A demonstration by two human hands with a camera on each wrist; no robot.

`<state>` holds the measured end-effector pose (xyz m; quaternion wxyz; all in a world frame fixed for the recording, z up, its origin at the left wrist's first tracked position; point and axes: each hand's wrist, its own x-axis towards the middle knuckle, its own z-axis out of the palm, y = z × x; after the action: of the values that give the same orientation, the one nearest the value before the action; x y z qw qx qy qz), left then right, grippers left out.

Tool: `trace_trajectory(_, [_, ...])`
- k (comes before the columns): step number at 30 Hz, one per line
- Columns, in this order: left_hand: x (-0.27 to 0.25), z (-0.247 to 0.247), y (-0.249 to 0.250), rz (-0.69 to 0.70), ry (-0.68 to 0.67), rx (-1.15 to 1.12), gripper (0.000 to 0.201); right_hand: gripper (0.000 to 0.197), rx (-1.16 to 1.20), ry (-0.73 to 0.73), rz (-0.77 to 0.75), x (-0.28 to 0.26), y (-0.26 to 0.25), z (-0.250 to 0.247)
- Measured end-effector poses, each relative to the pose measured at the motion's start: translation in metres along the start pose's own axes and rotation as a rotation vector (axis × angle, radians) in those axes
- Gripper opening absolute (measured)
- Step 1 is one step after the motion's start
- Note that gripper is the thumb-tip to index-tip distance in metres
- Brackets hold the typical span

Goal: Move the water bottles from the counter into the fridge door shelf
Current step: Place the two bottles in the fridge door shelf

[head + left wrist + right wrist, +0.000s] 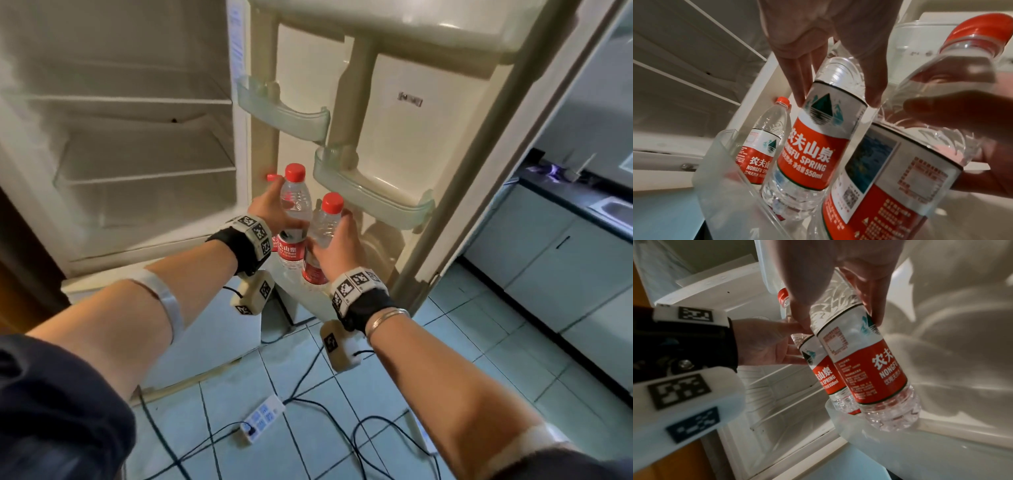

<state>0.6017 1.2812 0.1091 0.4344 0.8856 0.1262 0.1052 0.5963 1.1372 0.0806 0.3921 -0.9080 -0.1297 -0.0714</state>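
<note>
Water bottles with red caps and red labels stand at the lowest fridge door shelf (719, 162): one bottle (764, 146) already sits in it near the hinge side. The left hand (270, 212) grips a second bottle (293, 219) by its clear shoulder, fingers (797, 78) and thumb curled round it, its base down in the shelf. The right hand (337, 246) wraps a third bottle (325, 236) the same way, fingers (801, 305) pinching above the label, its base at the shelf's rim, touching the second.
</note>
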Motion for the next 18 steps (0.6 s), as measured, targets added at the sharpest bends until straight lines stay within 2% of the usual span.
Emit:
trace_trajectory(5, [0.022, 0.007, -0.003, 0.034, -0.137, 0.047, 0.105, 0.085, 0.015, 0.044, 0.103, 0.008, 0.004, 0.01])
trace_trajectory(12, [0.043, 0.024, -0.005, 0.072, -0.278, 0.03, 0.101, 0.078, 0.055, 0.226, 0.188, 0.023, 0.015, 0.004])
trace_trajectory(18, [0.055, 0.045, -0.009, 0.076, -0.326, -0.003, 0.098, 0.077, -0.001, 0.183, 0.329, 0.028, 0.033, 0.007])
